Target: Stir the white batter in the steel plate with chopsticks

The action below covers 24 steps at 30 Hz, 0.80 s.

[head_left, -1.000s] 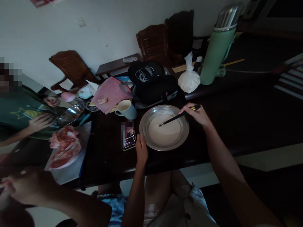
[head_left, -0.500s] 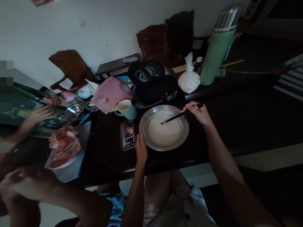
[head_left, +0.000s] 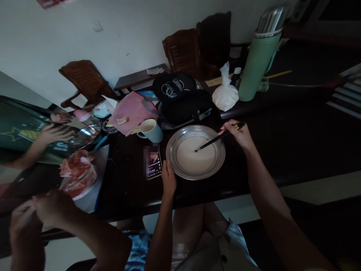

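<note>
In front of me a wide-rimmed metal bowl (head_left: 172, 165) holds a smooth, pale liquid batter (head_left: 191, 162). My right hand (head_left: 239, 134) is closed around black chopsticks (head_left: 210, 142) with gold bands near their upper end. Their tips dip into the batter near its middle, pressed close together. At the bowl's left side my left hand (head_left: 169, 178) grips the rim, its fingers together along the edge. Just left of that hand lies a phone (head_left: 153, 165) with its screen lit. A light blue mug (head_left: 152, 130) stands behind the phone.
Raw meat (head_left: 79, 173) lies on a cutting board (head_left: 98, 184) at left, where one person's hands (head_left: 42, 210) and another person's hand (head_left: 55, 133) are near a metal basin (head_left: 84, 136). Behind the bowl are a black case (head_left: 183, 107), a tied bag of white powder (head_left: 225, 98) and a green thermos (head_left: 258, 67).
The chopstick tips have shifted slightly right and toward me in the batter. My left hand and the bowl stay nearly still. At left, the nearer person's hands have moved right.
</note>
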Available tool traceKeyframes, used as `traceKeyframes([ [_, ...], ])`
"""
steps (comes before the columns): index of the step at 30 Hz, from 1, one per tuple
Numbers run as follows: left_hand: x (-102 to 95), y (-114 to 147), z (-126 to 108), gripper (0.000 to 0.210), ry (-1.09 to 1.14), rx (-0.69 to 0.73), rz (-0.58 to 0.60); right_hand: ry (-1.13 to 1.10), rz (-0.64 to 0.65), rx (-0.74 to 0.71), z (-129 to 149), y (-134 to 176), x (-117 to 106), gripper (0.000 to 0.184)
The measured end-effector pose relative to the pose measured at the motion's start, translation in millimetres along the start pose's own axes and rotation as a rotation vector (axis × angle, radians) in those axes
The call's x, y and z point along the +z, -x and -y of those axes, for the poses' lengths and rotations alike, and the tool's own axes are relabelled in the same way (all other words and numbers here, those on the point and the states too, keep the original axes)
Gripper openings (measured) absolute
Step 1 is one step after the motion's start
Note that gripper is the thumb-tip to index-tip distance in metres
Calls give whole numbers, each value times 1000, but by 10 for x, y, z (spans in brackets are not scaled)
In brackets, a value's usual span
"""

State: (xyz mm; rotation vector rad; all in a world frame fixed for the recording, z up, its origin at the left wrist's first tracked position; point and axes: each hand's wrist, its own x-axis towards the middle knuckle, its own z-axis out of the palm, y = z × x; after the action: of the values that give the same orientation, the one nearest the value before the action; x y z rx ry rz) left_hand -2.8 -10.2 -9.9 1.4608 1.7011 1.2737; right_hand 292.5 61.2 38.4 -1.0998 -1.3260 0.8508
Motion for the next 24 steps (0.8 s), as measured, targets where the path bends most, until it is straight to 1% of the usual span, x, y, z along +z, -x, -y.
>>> traceKeyframes([
  [1, -1, 0, -4, 48, 0, 2, -1, -8, 20, 13, 3, 7, -4, 33],
  [4, -1, -2, -7, 49, 1, 1, 0, -30, 145, 29, 18, 36, 38, 33],
  [6, 1, -3, -5, 49, 5, -1, -3, -7, 201, -8, 25, 42, 78, 33],
  [7, 2, -3, -3, 48, 8, -2, -5, 12, 205, -31, 28, 39, 88, 32],
  [9, 4, -1, 2, 48, 10, -2, -13, 32, 154, -49, 28, 24, 77, 32],
  [12, 6, 1, 13, 47, -2, -8, -21, 19, 15, -18, 23, 9, 14, 32],
  [13, 6, 1, 15, 47, -4, -11, -20, 9, -4, -7, 22, 11, -2, 33],
  [15, 5, -1, 12, 47, -2, -13, -15, -17, 39, 14, 20, 24, -8, 33],
  [17, 0, -2, -2, 47, -2, -3, -13, -36, 139, 24, 21, 39, 22, 33],
  [19, -5, -1, -23, 47, -2, 10, -15, -4, 219, -7, 23, 44, 61, 33],
  [20, -7, 0, -32, 47, -3, 13, -17, 25, 229, -31, 24, 41, 73, 33],
  [22, -8, 3, -42, 47, -5, 10, -22, 64, 180, -57, 22, 26, 70, 35],
  [24, -6, 5, -36, 48, -7, 3, -21, 50, 75, -39, 17, 11, 38, 36],
])
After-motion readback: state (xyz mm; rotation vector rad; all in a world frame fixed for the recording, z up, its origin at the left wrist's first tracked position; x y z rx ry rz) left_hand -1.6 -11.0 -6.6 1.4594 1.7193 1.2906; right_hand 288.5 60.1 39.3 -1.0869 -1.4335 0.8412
